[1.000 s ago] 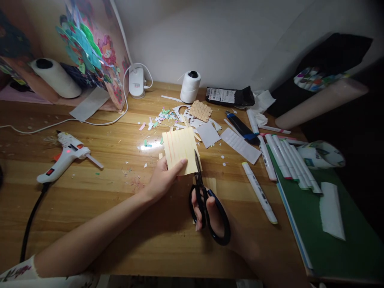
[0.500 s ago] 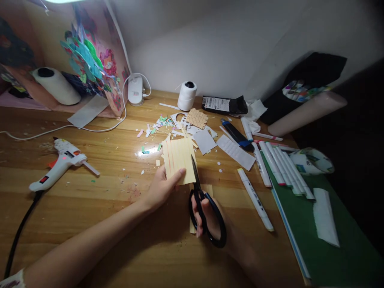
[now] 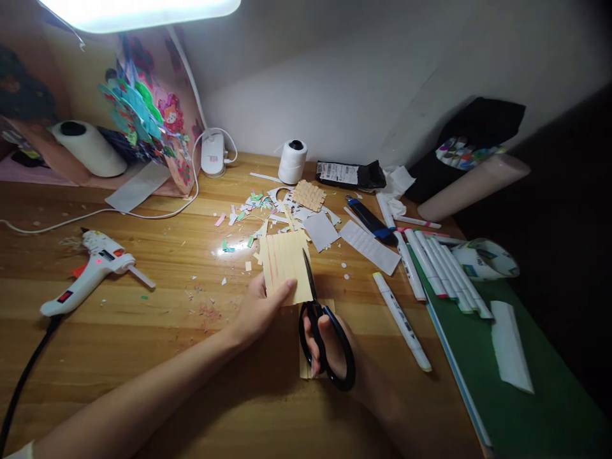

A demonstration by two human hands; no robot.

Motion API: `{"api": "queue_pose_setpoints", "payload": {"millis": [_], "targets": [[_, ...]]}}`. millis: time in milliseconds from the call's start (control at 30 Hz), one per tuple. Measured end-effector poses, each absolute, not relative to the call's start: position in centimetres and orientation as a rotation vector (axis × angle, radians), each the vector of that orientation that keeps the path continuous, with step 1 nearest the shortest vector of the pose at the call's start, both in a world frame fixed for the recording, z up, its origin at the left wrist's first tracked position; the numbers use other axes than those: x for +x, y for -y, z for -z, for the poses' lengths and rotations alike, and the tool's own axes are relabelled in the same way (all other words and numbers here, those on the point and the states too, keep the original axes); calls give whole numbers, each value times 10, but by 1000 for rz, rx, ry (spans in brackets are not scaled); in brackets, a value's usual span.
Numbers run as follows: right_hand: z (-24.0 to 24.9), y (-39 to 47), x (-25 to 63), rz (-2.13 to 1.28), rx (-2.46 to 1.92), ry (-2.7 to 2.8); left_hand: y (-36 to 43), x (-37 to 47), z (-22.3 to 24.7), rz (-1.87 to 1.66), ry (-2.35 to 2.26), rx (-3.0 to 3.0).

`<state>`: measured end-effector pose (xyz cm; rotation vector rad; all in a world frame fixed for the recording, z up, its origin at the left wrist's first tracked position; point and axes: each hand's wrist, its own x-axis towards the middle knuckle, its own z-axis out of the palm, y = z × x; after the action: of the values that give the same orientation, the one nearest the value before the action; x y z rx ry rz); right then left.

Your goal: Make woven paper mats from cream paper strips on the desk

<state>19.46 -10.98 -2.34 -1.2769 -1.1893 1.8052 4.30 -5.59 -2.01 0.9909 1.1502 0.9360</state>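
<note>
My left hand pinches the lower edge of a pale yellow card marked with red lines, its thumb on top. Black scissors are in my right hand, with fingers through the handles. The blades point away from me and lie along the card's right edge; they look nearly closed. Beneath my right hand, partly hidden, a pale strip rests on the table.
A glue gun lies at the left. Paper scraps, a woven tan piece, a thread spool and a blue cutter are behind the card. Markers lie at the right on a green mat.
The view has tilted up slightly, showing more of the lamp. Both hands, the card and the scissors keep nearly the same places relative to one another.
</note>
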Motion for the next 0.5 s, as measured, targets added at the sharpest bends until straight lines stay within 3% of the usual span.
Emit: {"api": "queue_pose_setpoints", "payload": {"millis": [500], "targets": [[34,104,195,-1766,-1269,1112,58,44,25,-892,-1116,1043]]}}
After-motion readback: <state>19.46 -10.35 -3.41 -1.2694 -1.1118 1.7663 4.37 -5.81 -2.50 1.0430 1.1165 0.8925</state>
